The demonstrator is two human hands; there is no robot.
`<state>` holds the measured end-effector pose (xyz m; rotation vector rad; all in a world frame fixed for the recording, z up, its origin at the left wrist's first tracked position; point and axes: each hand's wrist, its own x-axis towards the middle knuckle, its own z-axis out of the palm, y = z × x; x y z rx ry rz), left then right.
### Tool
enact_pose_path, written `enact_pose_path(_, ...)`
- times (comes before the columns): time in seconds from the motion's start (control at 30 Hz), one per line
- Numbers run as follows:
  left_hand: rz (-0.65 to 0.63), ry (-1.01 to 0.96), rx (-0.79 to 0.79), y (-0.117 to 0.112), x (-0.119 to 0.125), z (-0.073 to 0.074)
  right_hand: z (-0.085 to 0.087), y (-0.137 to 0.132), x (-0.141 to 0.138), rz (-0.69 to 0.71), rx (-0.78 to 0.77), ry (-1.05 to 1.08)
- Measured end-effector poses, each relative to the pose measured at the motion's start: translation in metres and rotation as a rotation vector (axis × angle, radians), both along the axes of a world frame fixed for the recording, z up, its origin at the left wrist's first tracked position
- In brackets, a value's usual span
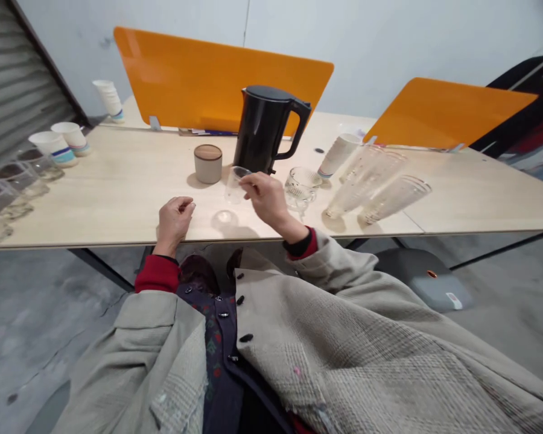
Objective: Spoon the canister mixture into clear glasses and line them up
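Note:
My right hand (266, 198) pinches the rim of a clear plastic cup (233, 184) and holds it tilted just above the table, in front of a black electric kettle (266, 128). My left hand (175, 218) rests on the wooden table (117, 193) near its front edge with the fingers curled in; I see nothing in it. A small clear lid or cup base (225, 217) lies on the table between my hands. A beige jar with a brown lid (208, 163) stands left of the kettle.
A glass mug (301, 185), a lying stack of paper cups (338, 155) and lying stacks of clear cups (380, 193) are to the right. Paper cups (63, 143) and filled clear cups (13, 181) line the left edge. Orange dividers (217, 78) stand behind.

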<state>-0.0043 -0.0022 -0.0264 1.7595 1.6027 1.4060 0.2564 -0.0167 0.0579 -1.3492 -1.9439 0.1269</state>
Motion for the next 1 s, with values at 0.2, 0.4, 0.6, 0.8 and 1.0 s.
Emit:
enact_pose_path(0.2,-0.006,-0.035,0.057,0.000,0.000,-0.007,-0.033,0.030,-0.065,0.053,-0.059,-0.070)
enact_pose_path(0.4,-0.020,-0.022,0.071,-0.002,0.001,-0.008,-0.039,0.026,-0.076,0.039,-0.081,-0.110)
enact_pose_path(0.6,-0.041,-0.033,0.061,-0.006,0.001,-0.006,-0.048,0.036,-0.075,0.144,-0.076,0.074)
enact_pose_path(0.8,-0.041,-0.017,0.078,-0.009,0.003,-0.004,-0.049,0.035,-0.080,0.155,-0.079,0.050)
enact_pose_path(1.0,-0.036,-0.014,0.061,-0.009,0.003,-0.005,-0.033,0.021,-0.068,0.120,-0.057,0.019)
